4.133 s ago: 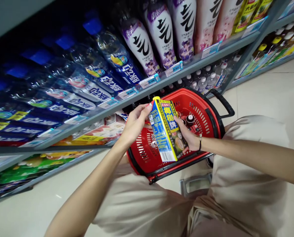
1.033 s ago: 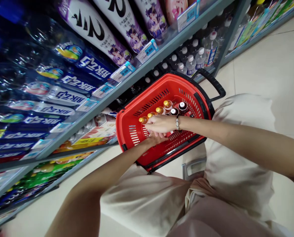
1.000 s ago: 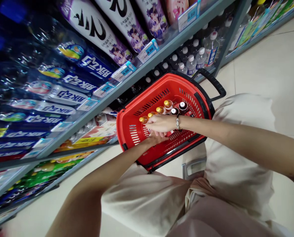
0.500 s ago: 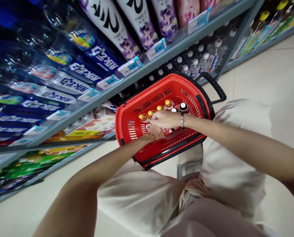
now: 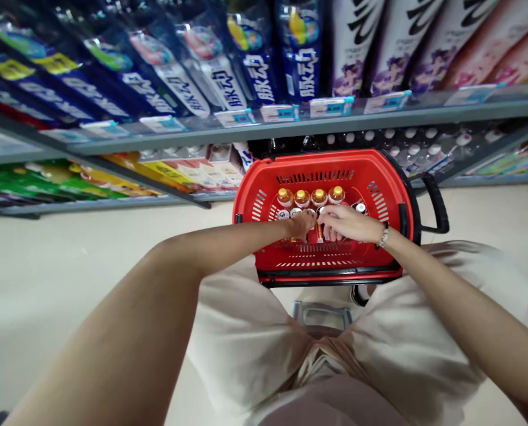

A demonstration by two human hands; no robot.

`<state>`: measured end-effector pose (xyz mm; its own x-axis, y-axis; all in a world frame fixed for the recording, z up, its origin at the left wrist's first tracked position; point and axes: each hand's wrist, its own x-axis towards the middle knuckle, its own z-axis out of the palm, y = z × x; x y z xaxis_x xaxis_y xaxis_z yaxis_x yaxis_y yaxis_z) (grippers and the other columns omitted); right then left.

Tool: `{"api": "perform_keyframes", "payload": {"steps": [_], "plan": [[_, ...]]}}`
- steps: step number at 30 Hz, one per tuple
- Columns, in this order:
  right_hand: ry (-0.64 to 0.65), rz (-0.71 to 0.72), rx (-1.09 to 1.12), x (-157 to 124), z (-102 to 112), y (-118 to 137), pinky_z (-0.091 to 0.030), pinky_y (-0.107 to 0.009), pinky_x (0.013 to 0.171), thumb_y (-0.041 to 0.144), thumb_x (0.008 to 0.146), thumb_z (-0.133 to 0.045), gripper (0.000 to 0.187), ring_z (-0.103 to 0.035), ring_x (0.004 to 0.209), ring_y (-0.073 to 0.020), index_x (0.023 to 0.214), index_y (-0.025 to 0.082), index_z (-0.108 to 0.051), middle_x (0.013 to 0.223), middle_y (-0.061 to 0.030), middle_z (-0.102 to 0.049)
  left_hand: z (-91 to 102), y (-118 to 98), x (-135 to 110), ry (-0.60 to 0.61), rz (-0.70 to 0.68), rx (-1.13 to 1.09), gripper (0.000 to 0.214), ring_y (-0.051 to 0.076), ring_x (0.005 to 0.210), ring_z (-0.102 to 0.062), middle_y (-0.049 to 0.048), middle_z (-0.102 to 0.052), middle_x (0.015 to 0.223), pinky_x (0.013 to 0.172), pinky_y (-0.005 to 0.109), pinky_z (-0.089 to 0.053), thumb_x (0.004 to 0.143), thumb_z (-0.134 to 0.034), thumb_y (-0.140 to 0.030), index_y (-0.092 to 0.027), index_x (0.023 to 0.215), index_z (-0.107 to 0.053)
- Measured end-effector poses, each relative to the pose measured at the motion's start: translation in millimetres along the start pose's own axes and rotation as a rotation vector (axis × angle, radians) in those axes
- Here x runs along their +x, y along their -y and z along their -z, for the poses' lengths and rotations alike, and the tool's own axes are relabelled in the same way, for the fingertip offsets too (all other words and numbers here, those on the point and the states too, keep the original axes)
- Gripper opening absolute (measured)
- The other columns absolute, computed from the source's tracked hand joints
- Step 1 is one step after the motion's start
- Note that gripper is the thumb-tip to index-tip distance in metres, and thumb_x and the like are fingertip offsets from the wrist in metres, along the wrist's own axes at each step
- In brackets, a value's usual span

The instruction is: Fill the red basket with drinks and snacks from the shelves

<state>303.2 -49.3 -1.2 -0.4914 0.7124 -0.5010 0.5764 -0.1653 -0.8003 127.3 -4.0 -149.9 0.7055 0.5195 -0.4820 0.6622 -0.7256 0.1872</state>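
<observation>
The red shopping basket stands in front of my knees, with both hands reaching inside it. Four-in-a-line amber bottles with yellow caps, several in all, include this amber bottle along the basket's far side. A nearer row has pale caps, among them a white-capped bottle. My left hand closes around a bottle in that nearer row, most of it hidden by the fingers. Close beside it on the right, my right hand has its fingers curled down at a bottle; their grip is partly hidden. A bracelet circles the right wrist.
A shelf of blue-labelled bottles and white-purple bottles runs behind the basket. Clear bottles and cartons fill the level below. The basket's black handle sticks out right. A grey metal frame shows between my legs.
My view has turned, so the shelf and basket now lie nearly level. My hands, overlapping before, are now side by side, the right one further right over the nearer row.
</observation>
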Motion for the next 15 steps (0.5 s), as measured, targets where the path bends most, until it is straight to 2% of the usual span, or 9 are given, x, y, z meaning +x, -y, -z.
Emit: {"api": "perform_keyframes", "payload": {"steps": [3, 6, 8, 11, 15], "plan": [[0.043, -0.055, -0.029, 6, -1, -8, -0.051, -0.019, 0.053, 0.020, 0.107, -0.045, 0.017, -0.068, 0.060, -0.0116, 0.094, 0.018, -0.056, 0.076, -0.0023, -0.072, 17.6, 6, 0, 0.082, 0.030, -0.004, 0.075, 0.034, 0.136, -0.058, 0.0214, -0.060, 0.149, 0.113, 0.050, -0.048, 0.075, -0.092, -0.033, -0.010, 0.140, -0.064], [0.103, -0.099, -0.154, 12, -2, -20, -0.052, -0.019, 0.056, 0.022, 0.107, -0.046, 0.018, -0.068, 0.062, -0.0116, 0.096, 0.016, -0.059, 0.082, -0.0048, -0.074, 44.5, 19, -1, 0.091, 0.065, -0.048, 0.058, 0.027, 0.116, -0.070, 0.0171, -0.071, 0.133, 0.101, 0.041, -0.054, 0.086, -0.081, -0.038, -0.009, 0.134, -0.068], [0.113, -0.136, -0.288, 15, -2, -27, -0.051, -0.020, 0.057, 0.024, 0.107, -0.045, 0.022, -0.068, 0.063, -0.0123, 0.097, 0.016, -0.062, 0.084, -0.0056, -0.074, 63.5, 33, -6, 0.039, 0.106, -0.082, 0.045, 0.026, 0.105, -0.073, 0.0164, -0.076, 0.122, 0.092, 0.037, -0.055, 0.094, -0.068, -0.041, -0.009, 0.125, -0.074], [0.070, -0.166, -0.477, 16, 0, -31, -0.048, -0.022, 0.060, 0.023, 0.106, -0.048, 0.021, -0.067, 0.067, -0.0139, 0.096, 0.015, -0.065, 0.084, -0.0073, -0.074, 89.1, 58, -26, -0.082, 0.182, -0.099, 0.040, 0.030, 0.102, -0.073, 0.0209, -0.077, 0.117, 0.086, 0.035, -0.053, 0.097, -0.057, -0.036, -0.009, 0.118, -0.078], [-0.008, -0.176, -0.642, 9, 5, -26, -0.045, -0.023, 0.064, 0.020, 0.104, -0.051, 0.022, -0.067, 0.071, -0.0155, 0.099, 0.013, -0.071, 0.083, -0.0075, -0.074, 110.4, 87, -65, -0.221, 0.258, -0.013, 0.034, 0.030, 0.111, -0.071, 0.0222, -0.076, 0.120, 0.093, 0.034, -0.049, 0.097, -0.051, -0.022, -0.008, 0.115, -0.077]]}}
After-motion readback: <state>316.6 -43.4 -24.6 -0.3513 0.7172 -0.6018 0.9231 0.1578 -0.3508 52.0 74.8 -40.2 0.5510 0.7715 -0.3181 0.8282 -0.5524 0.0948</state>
